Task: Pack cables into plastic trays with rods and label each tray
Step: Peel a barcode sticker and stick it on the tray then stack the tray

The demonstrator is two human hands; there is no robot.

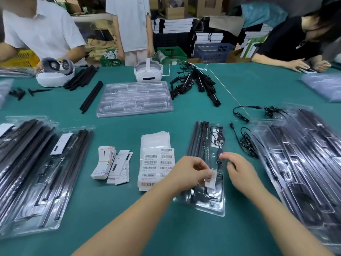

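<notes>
- The left hand (191,170) pinches a small barcode label (211,179) between thumb and fingers, its grip closed on the label's left edge, holding it over the lower half of a clear plastic tray (206,174)
- The right hand (239,169) hovers just beside the label over the same tray; its fingers are bent, and I cannot tell whether the grip holds anything
- That tray lies lengthwise on the green surface (129,218) directly ahead; it holds black rods (200,139) along its left side and a coiled black cable (217,136) at its upper right
- Just left of the tray lies a sheet of barcode labels (156,168) on a stack of white backing, and further left a bundle of printed cards (110,164)
- Filled trays are piled at the left (36,172) and at the right (302,163), both blurred
- Loose cables (247,143) lie between the central tray and the right pile
- Farther back sit an empty clear tray (134,98), loose black rods (92,97), a tangle of cables and rods (195,84), and two white headsets (148,71)
- Three other people stand or lean at the far edge
</notes>
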